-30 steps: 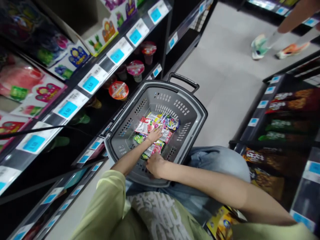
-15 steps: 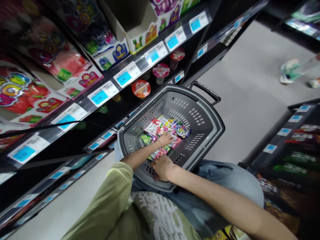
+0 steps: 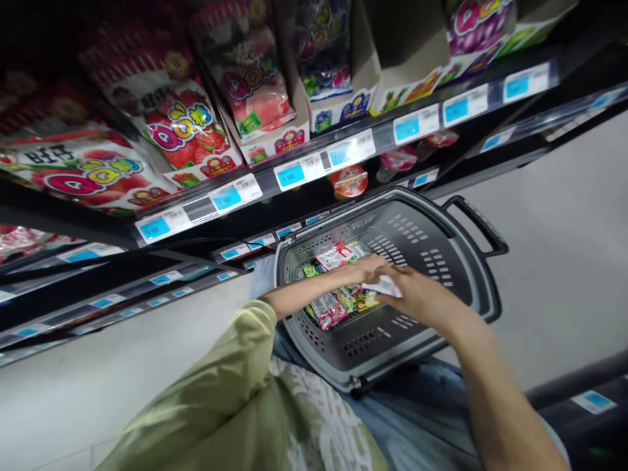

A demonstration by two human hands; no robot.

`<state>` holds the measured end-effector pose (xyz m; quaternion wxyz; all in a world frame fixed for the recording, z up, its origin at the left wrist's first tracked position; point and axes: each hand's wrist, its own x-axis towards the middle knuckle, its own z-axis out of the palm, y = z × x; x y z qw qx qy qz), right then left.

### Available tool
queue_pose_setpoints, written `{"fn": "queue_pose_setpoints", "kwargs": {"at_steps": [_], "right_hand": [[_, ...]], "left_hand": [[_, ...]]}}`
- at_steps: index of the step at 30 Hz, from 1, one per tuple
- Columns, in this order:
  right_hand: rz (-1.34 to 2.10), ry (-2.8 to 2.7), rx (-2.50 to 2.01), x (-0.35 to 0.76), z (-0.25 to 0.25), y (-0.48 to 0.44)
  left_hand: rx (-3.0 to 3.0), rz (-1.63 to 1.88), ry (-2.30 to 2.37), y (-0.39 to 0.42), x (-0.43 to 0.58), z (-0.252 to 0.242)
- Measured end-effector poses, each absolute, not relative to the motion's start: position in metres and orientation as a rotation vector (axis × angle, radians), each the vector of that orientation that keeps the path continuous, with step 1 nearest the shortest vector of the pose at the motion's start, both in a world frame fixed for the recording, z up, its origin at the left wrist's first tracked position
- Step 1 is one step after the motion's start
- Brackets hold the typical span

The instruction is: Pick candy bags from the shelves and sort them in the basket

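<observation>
A grey plastic shopping basket (image 3: 454, 281) rests at my lap, with several colourful candy packets (image 3: 338, 256) lying on its floor. Above them, my left hand (image 3: 369, 267) reaches over from the left, its fingers drawn together against a whitish, shiny candy packet (image 3: 385, 286). From the right, my right hand (image 3: 417, 297) grips the same packet between thumb and fingers. The two hands meet at the fingertips, and the left fingertips are partly hidden there. Printing on the held packet is blurred.
A shelf on the left carries gummy candy bags (image 3: 184, 124) in open cartons, above a rail of price tags (image 3: 299, 172). Jelly cups (image 3: 349, 181) stand on the shelf below. The basket's handle (image 3: 478, 226) sticks out at the far right. Another price tag (image 3: 594, 401) shows at lower right.
My view has turned left, so the basket appears farther right. My right hand has moved from the near packets to meet my left hand, and a whitish packet is now between them.
</observation>
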<state>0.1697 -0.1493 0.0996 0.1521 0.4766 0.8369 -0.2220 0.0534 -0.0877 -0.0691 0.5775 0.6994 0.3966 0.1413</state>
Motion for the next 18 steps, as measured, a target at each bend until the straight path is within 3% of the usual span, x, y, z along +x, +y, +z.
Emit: {"fn": "queue_pose_setpoints", "kwargs": {"at_steps": [6, 18], "right_hand": [[-0.381, 2.589, 1.560, 0.240, 0.091, -0.111], [-0.813, 2.645, 2.403, 0.245, 0.099, -0.072]], "left_hand": [[1.362, 0.527, 0.848, -0.052, 0.033, -0.022], [1.052, 0.569, 0.763, -0.040, 0.018, 0.011]]}}
